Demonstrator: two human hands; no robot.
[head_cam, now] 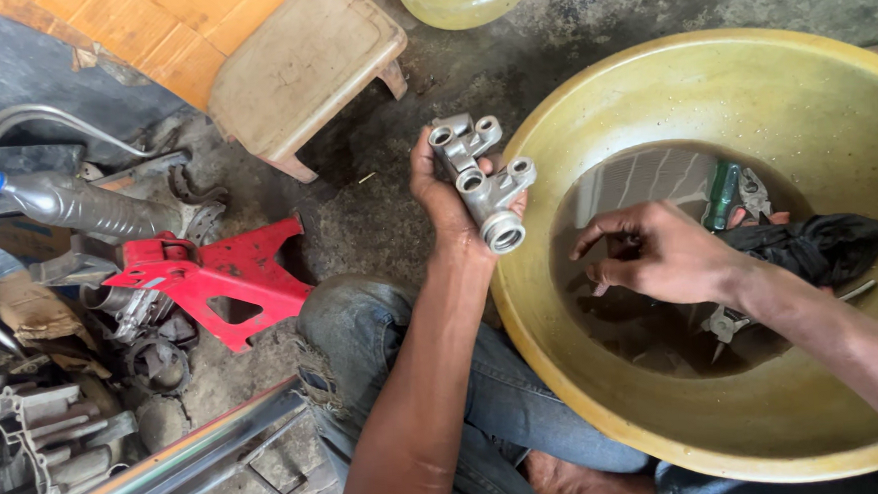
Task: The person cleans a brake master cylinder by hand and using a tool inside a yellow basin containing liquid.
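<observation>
Grey metal casting [481, 180] clasped in left hand [443, 192], right hand [660, 255] half-curled over basin [821, 87] liquid

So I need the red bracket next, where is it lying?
In the head view the red bracket lies on the floor at the left, beside the person's knee and below the small stool.

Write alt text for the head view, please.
The left hand holds up a grey metal engine part beside a wide yellow basin, while the right hand reaches into its dark liquid near a black rag. A red bracket lies on the floor.
</observation>
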